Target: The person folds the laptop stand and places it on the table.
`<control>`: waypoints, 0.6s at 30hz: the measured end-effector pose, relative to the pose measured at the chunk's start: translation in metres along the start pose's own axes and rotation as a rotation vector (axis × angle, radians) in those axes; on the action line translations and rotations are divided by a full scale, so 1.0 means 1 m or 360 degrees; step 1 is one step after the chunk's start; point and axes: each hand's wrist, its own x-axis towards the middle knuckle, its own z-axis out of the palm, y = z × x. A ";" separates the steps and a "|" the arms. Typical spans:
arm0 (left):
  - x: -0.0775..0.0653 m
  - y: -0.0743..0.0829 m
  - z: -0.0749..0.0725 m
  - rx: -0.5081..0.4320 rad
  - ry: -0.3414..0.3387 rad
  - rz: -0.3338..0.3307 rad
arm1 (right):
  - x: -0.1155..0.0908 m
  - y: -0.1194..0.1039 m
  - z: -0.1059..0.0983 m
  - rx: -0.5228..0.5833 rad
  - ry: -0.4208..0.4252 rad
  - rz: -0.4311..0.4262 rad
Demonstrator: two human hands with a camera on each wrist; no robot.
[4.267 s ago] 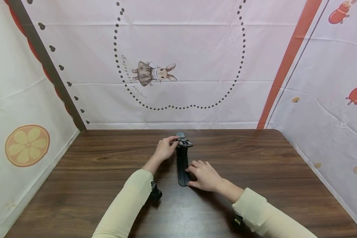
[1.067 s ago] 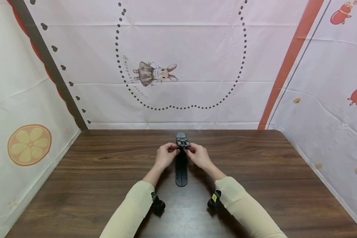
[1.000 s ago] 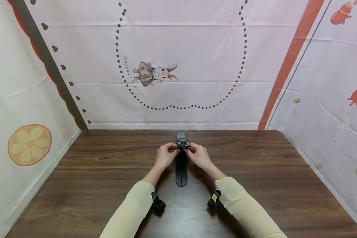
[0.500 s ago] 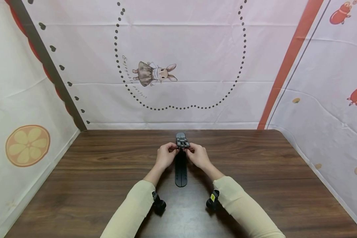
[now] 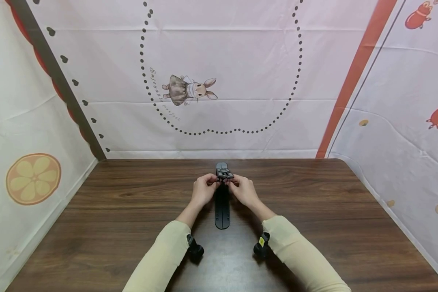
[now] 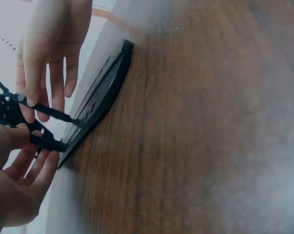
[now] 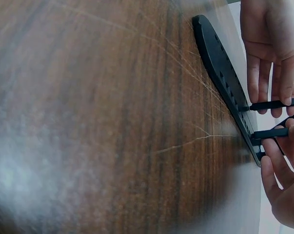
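A black folding stand stands mid-table towards the back. Its long base plate [image 5: 222,217] has rounded ends and lies flat, and a slotted top plate [image 5: 224,173] is raised over its far half. Two slim arms link the stand's upper part to the base. My left hand [image 5: 203,190] pinches the left arm [image 6: 49,143] between thumb and fingers, just under the top plate. Opposite it, my right hand [image 5: 244,190] pinches the right arm [image 7: 271,132] the same way. Both arms reach slots in the base. The hinge behind the fingers is mostly hidden.
The brown wooden table [image 5: 314,211] spreads out on both sides. Printed cloth [image 5: 241,73] hangs behind it and along the left and right. A small black camera [image 5: 195,251] sits on the left wrist, and another camera [image 5: 261,248] on the right.
Since the oldest frame, my right hand has left the base's near end and come up to the stand's arm; my left hand has shifted nearer me. Lately the top plate has tipped slightly.
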 end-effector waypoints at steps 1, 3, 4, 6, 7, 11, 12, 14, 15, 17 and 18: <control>0.000 0.000 0.000 0.0002 0.0003 0.0002 | 0.000 0.000 0.000 0.0000 0.0005 -0.0012; 0.000 0.001 0.000 0.0000 0.0007 -0.0004 | 0.001 0.000 0.000 -0.0003 0.0010 -0.0030; 0.000 0.001 0.000 0.0000 0.0007 -0.0007 | 0.001 -0.001 0.000 -0.0005 0.0011 -0.0030; 0.000 0.001 0.000 -0.0005 0.0003 -0.0020 | 0.001 -0.001 -0.001 -0.0001 0.0011 -0.0023; 0.000 0.001 -0.001 -0.0009 0.0001 -0.0023 | 0.001 -0.001 -0.001 -0.0001 0.0010 -0.0019; 0.001 0.000 0.000 -0.0015 0.0000 -0.0034 | 0.002 -0.001 -0.001 -0.0001 0.0005 -0.0018; 0.002 0.000 0.000 -0.0015 0.0001 -0.0037 | 0.003 0.000 -0.001 -0.0002 0.0004 -0.0018; 0.003 -0.001 0.000 -0.0012 0.0003 -0.0039 | 0.004 0.001 -0.001 -0.0006 0.0000 -0.0022; 0.003 -0.001 0.000 -0.0010 0.0004 -0.0043 | 0.004 0.001 0.000 -0.0010 -0.0002 -0.0022; 0.004 -0.002 0.000 -0.0010 0.0005 -0.0044 | 0.006 0.002 0.000 -0.0027 0.0003 -0.0023; 0.005 -0.001 0.000 -0.0011 0.0004 -0.0045 | 0.006 0.002 0.000 -0.0039 0.0006 -0.0022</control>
